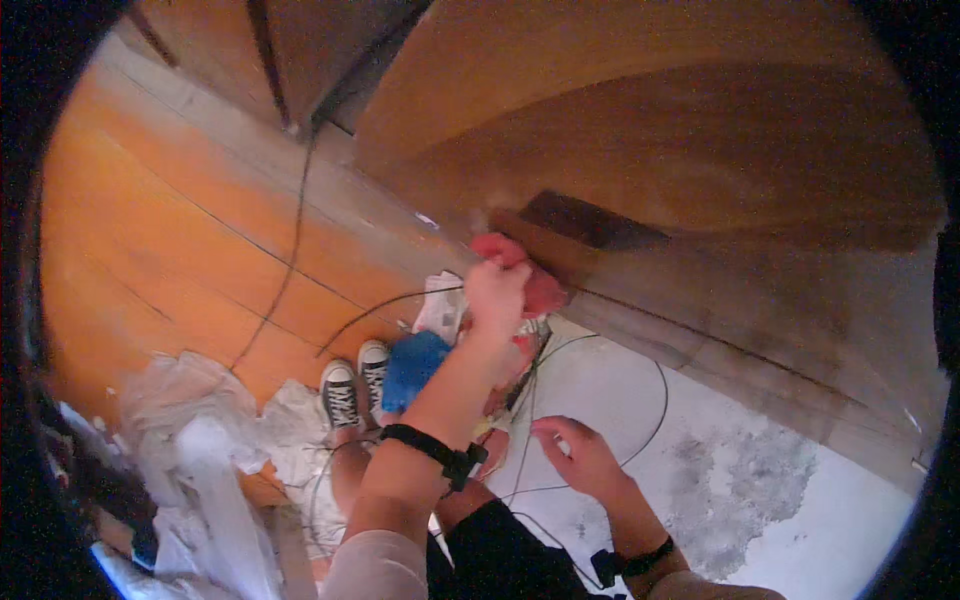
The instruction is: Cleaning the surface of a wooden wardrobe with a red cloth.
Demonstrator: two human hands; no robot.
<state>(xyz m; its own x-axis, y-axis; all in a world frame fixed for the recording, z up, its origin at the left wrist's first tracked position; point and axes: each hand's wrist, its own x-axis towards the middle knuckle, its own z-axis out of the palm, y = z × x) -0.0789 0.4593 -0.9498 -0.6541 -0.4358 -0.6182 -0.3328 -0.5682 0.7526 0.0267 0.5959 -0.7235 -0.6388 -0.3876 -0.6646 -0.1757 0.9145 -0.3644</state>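
My left hand (496,291) is shut on a crumpled red cloth or bag (541,289); its material is blurred. The red thing lies against the lower edge of a brown wood panel (675,150), close to a dark rectangular patch (592,219). Lower down, my right hand (583,456) hovers before the white, stained wall (739,480). Its fingers are loosely curled with a gap showing between thumb and fingers, and nothing is seen in it. Black straps with small devices circle both wrists. Below my left forearm sits a blue item (416,367), partly hidden.
A pale printed packet (441,306) lies beside the blue item. Thin dark cables (300,202) run over the orange floor (187,217) and past the white wall. Crumpled clear plastic sheeting (202,427) heaps at lower left. Canvas shoes (340,401) stand close by.
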